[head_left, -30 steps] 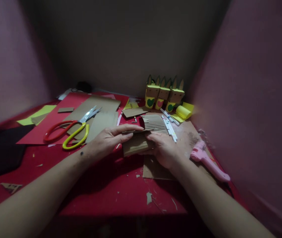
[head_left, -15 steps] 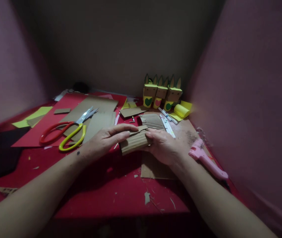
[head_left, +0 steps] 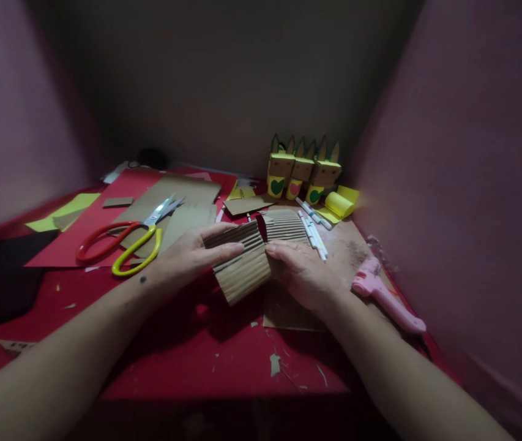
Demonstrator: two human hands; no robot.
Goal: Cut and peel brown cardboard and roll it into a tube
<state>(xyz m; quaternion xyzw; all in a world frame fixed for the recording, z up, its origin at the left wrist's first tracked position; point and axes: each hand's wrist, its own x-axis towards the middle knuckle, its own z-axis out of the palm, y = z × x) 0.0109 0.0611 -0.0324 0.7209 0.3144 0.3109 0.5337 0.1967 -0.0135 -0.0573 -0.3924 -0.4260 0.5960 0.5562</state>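
Observation:
Between my two hands is a bent piece of corrugated cardboard point(head_left: 242, 274), its ridges showing, held tilted above the table. My left hand point(head_left: 203, 248) grips its left side, the thumb lying across the ridged face. At the right edge, my right hand point(head_left: 295, 266) pinches the piece with the thumb on top; its other fingers are mostly hidden. Just behind them lies a second ridged cardboard piece point(head_left: 286, 225), curved upward. Under my right hand a flat cardboard piece point(head_left: 283, 309) rests on the red table covering point(head_left: 173, 349).
Scissors point(head_left: 150, 228) with red and yellow handles lie open at left on red paper point(head_left: 65, 245) and cardboard. White markers point(head_left: 314, 236) lie right of centre. A pink glue gun point(head_left: 387, 297) is at far right. Cardboard animal figures point(head_left: 304, 171) stand behind, beside rolled yellow paper point(head_left: 338, 205).
The corrugated piece has been opened out from its folded shape, so more of its ridged face shows. My left hand has shifted slightly left with its edge.

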